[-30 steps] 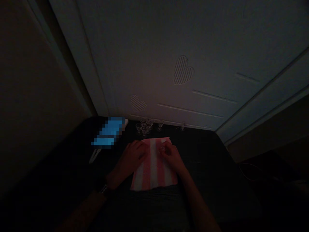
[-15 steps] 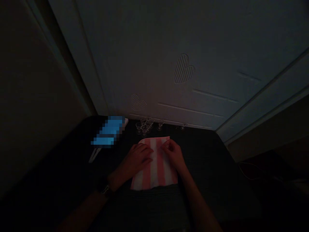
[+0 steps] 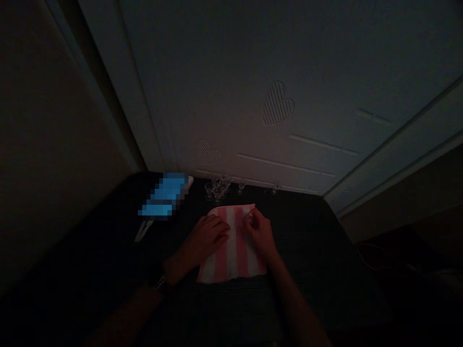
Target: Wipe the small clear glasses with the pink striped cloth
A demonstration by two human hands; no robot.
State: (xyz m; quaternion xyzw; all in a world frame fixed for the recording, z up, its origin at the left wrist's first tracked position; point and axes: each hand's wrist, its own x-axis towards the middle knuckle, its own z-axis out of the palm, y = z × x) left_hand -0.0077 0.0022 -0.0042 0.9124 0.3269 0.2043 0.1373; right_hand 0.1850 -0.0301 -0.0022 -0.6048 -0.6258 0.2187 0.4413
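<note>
A pink and white striped cloth (image 3: pixel 231 255) lies spread on the dark table. My left hand (image 3: pixel 210 237) rests on its left side, fingers slightly curled and apart, holding nothing that I can see. Over the upper right part of the cloth, my right hand (image 3: pixel 258 231) pinches a small clear glass (image 3: pixel 249 219) between thumb and fingers. Several small stemmed glasses (image 3: pixel 217 189) stand in a cluster behind the cloth. A single glass (image 3: pixel 241 187) is just right of them, and another glass (image 3: pixel 275 189) stands farther right.
A device with a blurred blue screen (image 3: pixel 164 195) sits at the back left of the dark table (image 3: pixel 307 255), with a white strap (image 3: pixel 143 231) beside it. A pale panel with embossed hearts (image 3: pixel 278 103) rises behind the table. The scene is dim.
My right hand has turned slightly, and the small glass in its fingers shows more clearly. The left hand remains on the cloth, and the view has shifted slightly.
</note>
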